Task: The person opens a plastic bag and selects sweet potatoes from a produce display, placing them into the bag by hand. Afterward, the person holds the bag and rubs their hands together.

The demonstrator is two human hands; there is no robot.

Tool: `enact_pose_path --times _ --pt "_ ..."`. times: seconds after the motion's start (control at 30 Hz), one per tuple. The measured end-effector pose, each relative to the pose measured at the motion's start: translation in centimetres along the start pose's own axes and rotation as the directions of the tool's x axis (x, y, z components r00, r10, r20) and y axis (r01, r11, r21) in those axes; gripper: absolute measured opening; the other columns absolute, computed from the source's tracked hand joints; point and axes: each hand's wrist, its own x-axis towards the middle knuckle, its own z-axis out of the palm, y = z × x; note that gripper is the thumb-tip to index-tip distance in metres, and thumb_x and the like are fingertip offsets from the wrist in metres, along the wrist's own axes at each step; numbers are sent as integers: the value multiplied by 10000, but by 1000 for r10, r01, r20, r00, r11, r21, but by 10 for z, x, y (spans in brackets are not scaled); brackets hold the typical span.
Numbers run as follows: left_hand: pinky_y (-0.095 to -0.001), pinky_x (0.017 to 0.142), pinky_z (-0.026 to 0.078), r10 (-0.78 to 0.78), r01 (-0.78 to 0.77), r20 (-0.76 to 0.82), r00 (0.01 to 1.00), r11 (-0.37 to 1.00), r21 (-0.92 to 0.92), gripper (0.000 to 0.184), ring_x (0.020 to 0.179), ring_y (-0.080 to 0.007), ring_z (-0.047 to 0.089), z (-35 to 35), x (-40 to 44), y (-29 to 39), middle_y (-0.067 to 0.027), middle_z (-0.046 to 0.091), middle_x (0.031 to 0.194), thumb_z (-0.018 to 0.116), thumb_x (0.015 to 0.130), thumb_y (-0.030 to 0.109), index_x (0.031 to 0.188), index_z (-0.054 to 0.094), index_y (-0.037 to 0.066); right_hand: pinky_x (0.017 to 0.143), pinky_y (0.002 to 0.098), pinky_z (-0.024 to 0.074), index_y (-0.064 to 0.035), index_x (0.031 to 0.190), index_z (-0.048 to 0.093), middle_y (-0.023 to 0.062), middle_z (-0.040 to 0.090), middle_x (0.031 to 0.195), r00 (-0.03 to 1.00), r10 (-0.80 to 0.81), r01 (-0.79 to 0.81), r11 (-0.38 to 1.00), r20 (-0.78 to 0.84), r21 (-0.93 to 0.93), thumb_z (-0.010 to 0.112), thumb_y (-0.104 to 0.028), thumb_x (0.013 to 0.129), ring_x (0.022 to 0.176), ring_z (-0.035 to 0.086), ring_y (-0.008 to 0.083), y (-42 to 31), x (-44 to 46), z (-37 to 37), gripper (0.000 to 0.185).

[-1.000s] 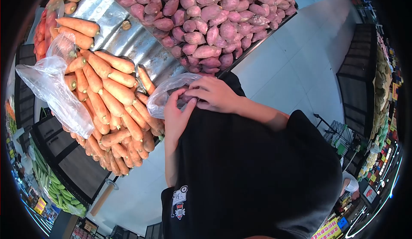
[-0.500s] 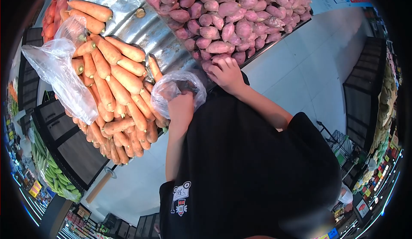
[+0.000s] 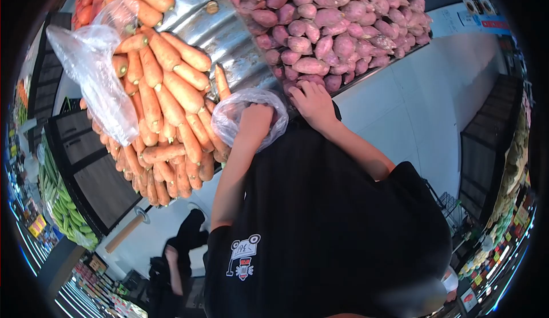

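My left hand (image 3: 257,118) reaches down into the mouth of a clear plastic bag (image 3: 224,119). Its fingers are hidden inside, so what they hold cannot be made out. The bag rests at the near edge of the display, beside a heap of carrots (image 3: 166,98). At the near corner of the sweet potato pile (image 3: 343,38), my right hand (image 3: 313,104) lies back upward. Its fingers bend over a purple-skinned sweet potato (image 3: 310,79) at the pile's edge, and the grip is partly hidden.
Another clear plastic bag (image 3: 97,78) is draped over the carrots at left. A corrugated metal sheet (image 3: 229,38) separates carrots from sweet potatoes. Dark cabinets (image 3: 97,172) stand at left, with green vegetables (image 3: 68,218) beyond. Another person in black (image 3: 180,249) is on the floor below left.
The view has shifted, so the display sits farther right. My left hand remains in the bag, its wrist more raised. My right fingers have straightened slightly over the sweet potatoes. Another person has come into view.
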Motion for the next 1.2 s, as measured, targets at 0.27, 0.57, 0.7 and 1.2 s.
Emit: enact_pose_path --times 0.27,0.57,0.7,1.2 --pt "-475 750 622 53 -57 51 997 994 94 147 862 -359 791 39 15 9 -192 786 911 670 844 92 848 811 52 739 444 538 -127 1150 703 98 617 1016 996 68 -69 998 51 14 780 -176 911 908 670 310 -2 0 6 255" --pt "-455 756 628 -24 13 122 992 996 91 156 890 -347 796 41 24 16 -176 800 944 686 845 102 889 829 58 694 449 557 -142 1117 679 96 569 1002 998 52 -54 997 33 55 783 -203 905 808 669 306 -6 11 9 244" --pt "-454 787 625 -30 25 102 994 999 47 165 930 -345 795 33 24 16 -168 803 960 683 866 126 914 829 67 774 425 581 -137 1174 697 87 640 1095 994 98 -90 983 -40 161 800 -240 915 908 706 303 -13 20 -20 297" --pt "-460 819 628 -192 192 130 973 981 10 221 1023 -327 786 18 26 21 -185 801 1063 655 946 199 927 833 69 646 336 539 -26 1173 714 101 698 1059 970 228 -148 828 -84 540 808 -63 902 697 641 219 -35 26 -63 289"
